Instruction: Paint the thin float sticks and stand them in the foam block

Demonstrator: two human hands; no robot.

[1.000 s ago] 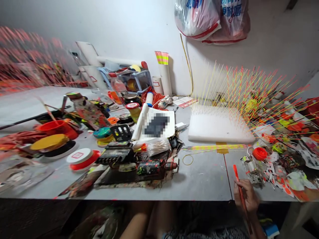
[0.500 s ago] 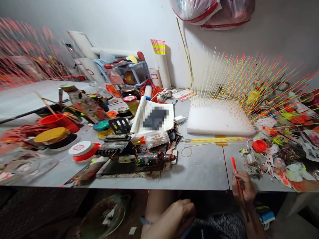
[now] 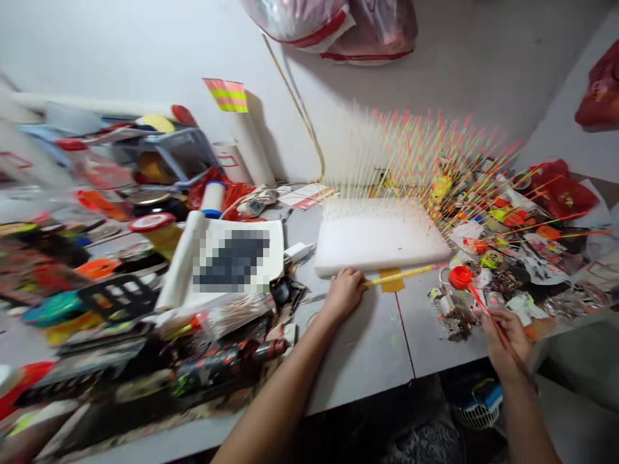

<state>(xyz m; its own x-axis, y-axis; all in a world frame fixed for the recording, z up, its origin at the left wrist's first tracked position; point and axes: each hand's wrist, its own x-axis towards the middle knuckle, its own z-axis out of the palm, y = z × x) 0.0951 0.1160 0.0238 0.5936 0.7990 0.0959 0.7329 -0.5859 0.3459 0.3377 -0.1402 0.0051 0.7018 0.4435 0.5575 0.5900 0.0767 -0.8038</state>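
My left hand (image 3: 345, 291) reaches across the table with fingers curled down on a few thin yellow striped sticks (image 3: 403, 273), which lie in front of a white foam block (image 3: 377, 241). Its fingertips are partly hidden. A red paintbrush (image 3: 478, 299) is held in my closed right hand (image 3: 505, 338). The brush tip is at a small red paint cup (image 3: 460, 277). Many thin sticks (image 3: 411, 161) with red and yellow-green ends stand fanned out in the foam block.
Paint-smeared scraps and small pots (image 3: 512, 277) crowd the right side. Left of my forearm lie a bag of cotton swabs (image 3: 239, 314), a dark paint-spotted bottle (image 3: 217, 364) and an open booklet (image 3: 273, 251). The table's front edge runs below. Plastic bags (image 3: 367, 32) hang on the wall.
My left hand has risen from below the table edge to the sticks. My right hand has moved the brush forward to the red paint cup. The view has turned right.
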